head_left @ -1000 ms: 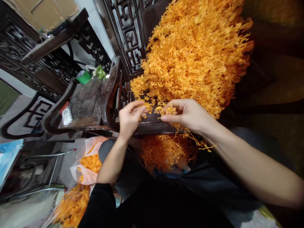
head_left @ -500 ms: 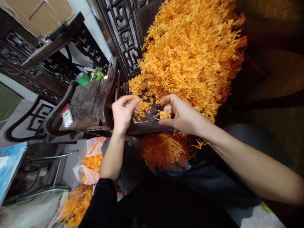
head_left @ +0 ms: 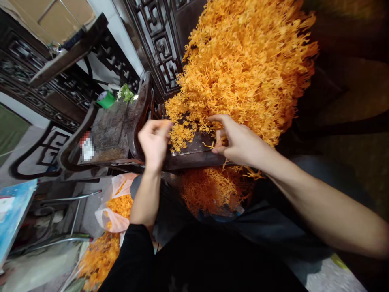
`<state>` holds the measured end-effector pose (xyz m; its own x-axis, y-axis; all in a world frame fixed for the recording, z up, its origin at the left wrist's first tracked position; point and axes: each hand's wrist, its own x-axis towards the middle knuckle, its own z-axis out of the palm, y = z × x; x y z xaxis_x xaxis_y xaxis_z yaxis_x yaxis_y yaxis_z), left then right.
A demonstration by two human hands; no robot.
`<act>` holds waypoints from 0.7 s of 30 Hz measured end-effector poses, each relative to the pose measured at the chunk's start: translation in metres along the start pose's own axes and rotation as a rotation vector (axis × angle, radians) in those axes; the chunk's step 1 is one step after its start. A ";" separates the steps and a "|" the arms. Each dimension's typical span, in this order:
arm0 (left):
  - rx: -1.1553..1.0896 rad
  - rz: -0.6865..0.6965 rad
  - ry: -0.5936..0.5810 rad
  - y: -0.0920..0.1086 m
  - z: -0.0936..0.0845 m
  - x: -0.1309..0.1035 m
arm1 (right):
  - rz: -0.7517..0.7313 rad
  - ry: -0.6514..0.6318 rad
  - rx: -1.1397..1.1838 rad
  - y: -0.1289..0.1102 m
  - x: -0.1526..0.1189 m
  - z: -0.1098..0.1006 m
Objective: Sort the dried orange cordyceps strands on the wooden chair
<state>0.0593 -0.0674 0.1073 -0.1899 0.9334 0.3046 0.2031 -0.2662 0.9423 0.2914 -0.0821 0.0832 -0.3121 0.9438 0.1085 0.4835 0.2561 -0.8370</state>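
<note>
My left hand (head_left: 153,142) is pinched closed at the left end of a small spread of orange flower-like pieces (head_left: 180,138); a hint of orange shows at its fingertips, but what it grips is unclear. To the right, my right hand (head_left: 238,140) curls its fingers round an orange branching piece (head_left: 208,145), whose thin end sticks out to the left. Behind both hands rises a large heap of orange branching pieces (head_left: 243,73) on the dark wooden seat (head_left: 194,160). Below the seat edge, by my legs, lies a pile of orange stringy stems (head_left: 212,190).
At left is a wooden side table (head_left: 111,129) with a green tape roll (head_left: 106,99) and a green sprig (head_left: 126,94). A pinkish plastic bag (head_left: 117,221) of orange pieces and another orange pile (head_left: 100,259) are on the floor. Carved chair backs (head_left: 161,44) stand behind.
My right hand has moved slightly right and its fingers have drawn in round the orange piece. My left hand has shifted a little left, its fingers closer together.
</note>
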 end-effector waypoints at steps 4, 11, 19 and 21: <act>-0.016 -0.100 -0.420 0.007 -0.004 -0.007 | -0.010 -0.097 -0.013 0.002 0.001 0.009; 0.110 -0.069 -0.623 0.003 0.015 -0.037 | -0.137 -0.183 0.038 0.006 0.001 0.020; 0.235 0.103 -0.569 -0.001 0.017 -0.042 | -0.106 -0.085 -0.045 0.004 0.004 0.027; 0.246 0.095 -0.565 -0.002 0.018 -0.045 | -0.100 -0.054 -0.099 0.003 0.004 0.030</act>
<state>0.0845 -0.1050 0.0895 0.3638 0.9094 0.2017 0.4224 -0.3540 0.8344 0.2672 -0.0840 0.0653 -0.4049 0.9006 0.1579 0.5251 0.3704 -0.7662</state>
